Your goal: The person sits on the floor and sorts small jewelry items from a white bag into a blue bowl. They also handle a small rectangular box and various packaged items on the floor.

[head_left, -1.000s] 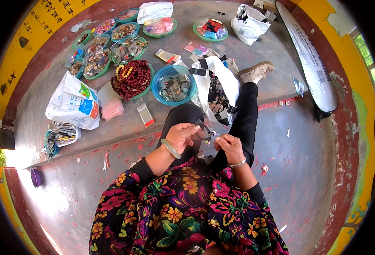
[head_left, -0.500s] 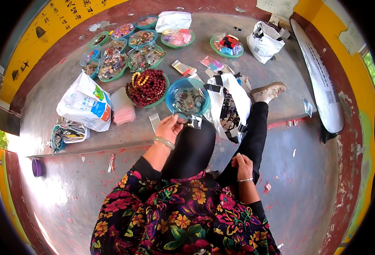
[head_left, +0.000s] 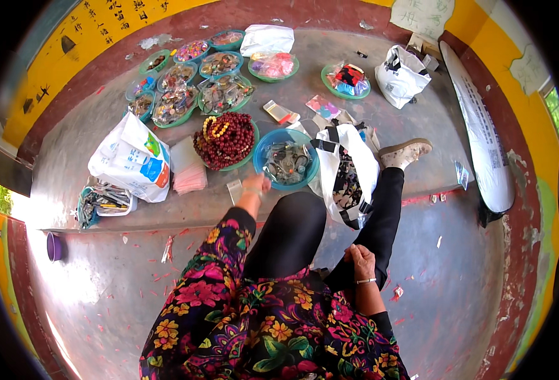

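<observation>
My left hand (head_left: 254,185) is smeared by motion at the near left of a blue plastic basin (head_left: 262,172). Its fingers cannot be made out, and nothing shows clearly in it. Inside the basin lie several small clear packets (head_left: 286,158) with dark and pale contents. My right hand (head_left: 362,261) rests by my right thigh with its fingers curled together; whatever they hold, if anything, is hidden. Beside the basin stands an open white bag (head_left: 369,166) of dark patterned pieces. A bowl of dark red bead strings (head_left: 222,145), with a yellow strand on top, sits left of the basin.
Several bowls of packaged trinkets (head_left: 226,94) crowd the far left of the raised floor. A white printed bag (head_left: 124,155), pink packets (head_left: 189,177) and a tray of pens or tools (head_left: 112,197) stand at left. Another white bag (head_left: 401,79) is at far right.
My left hand has drawn back a little from the basin's near edge, and the clear packet it held no longer shows in it. The right hand remains curled by my thigh. The view has shifted slightly.
</observation>
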